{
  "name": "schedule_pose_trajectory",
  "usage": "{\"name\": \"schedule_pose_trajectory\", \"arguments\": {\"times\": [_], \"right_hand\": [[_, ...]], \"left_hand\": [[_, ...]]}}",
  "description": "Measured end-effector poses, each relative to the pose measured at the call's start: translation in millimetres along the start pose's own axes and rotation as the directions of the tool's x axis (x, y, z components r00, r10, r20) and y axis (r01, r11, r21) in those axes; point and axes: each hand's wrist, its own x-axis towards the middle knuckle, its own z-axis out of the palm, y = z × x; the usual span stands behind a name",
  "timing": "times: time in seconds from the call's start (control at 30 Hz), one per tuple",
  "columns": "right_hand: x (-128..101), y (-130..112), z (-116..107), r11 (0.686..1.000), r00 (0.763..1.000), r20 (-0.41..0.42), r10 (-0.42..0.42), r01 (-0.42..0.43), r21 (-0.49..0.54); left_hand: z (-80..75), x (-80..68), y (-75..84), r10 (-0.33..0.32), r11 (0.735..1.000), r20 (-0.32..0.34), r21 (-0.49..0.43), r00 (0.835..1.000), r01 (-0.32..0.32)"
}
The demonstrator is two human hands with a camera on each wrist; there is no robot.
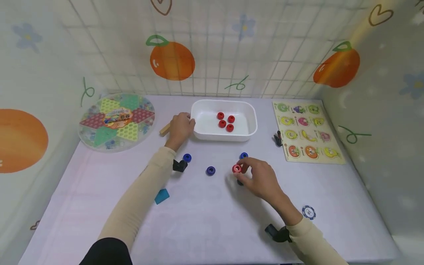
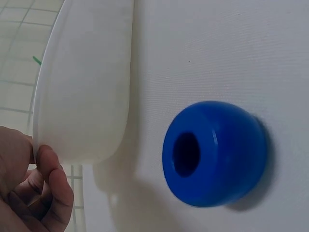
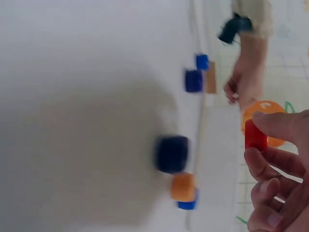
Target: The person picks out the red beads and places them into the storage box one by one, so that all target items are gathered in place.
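Bright even light; blurred right-wrist view

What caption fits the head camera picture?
Right hand pinches a red bead; left hand holds the white tray.

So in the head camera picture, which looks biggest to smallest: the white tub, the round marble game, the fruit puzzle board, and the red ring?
1. Round marble game
2. Fruit puzzle board and white tub: they look about alike, too close to rank
3. Red ring, pinched by the right hand, by far the smallest
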Motion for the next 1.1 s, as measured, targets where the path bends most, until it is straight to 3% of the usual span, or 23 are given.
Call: {"name": "schedule_pose_trajectory", "arguments": {"times": [0.33, 0.53, 0.8, 1.1], "right_hand": [[102, 7, -25, 0.999, 0.999, -0.023, 0.046, -0.047, -0.015], [155, 27, -23, 0.99, 0.993, 0.031, 0.11, -0.107, -0.095], [182, 47, -20, 0.942, 0.961, 0.153, 0.232, -0.183, -0.28], [199, 49, -9, 0.894, 0.932, 0.26, 0.253, -0.122, -0.431]], "left_hand": [[-2.0, 1.2, -2.4, 0.001, 1.0, -0.003, 0.014, 1.0, -0.001], [5.5, 0.0, -3.7, 0.001, 1.0, -0.007, -0.001, 1.0, -0.001], [7.8, -3.8, 2.3, 0.003, 1.0, -0.012, 0.012, 1.0, -0.003], [0.8, -3.6, 1.1, 0.005, 1.0, -0.021, 0.012, 1.0, -0.004]]}}
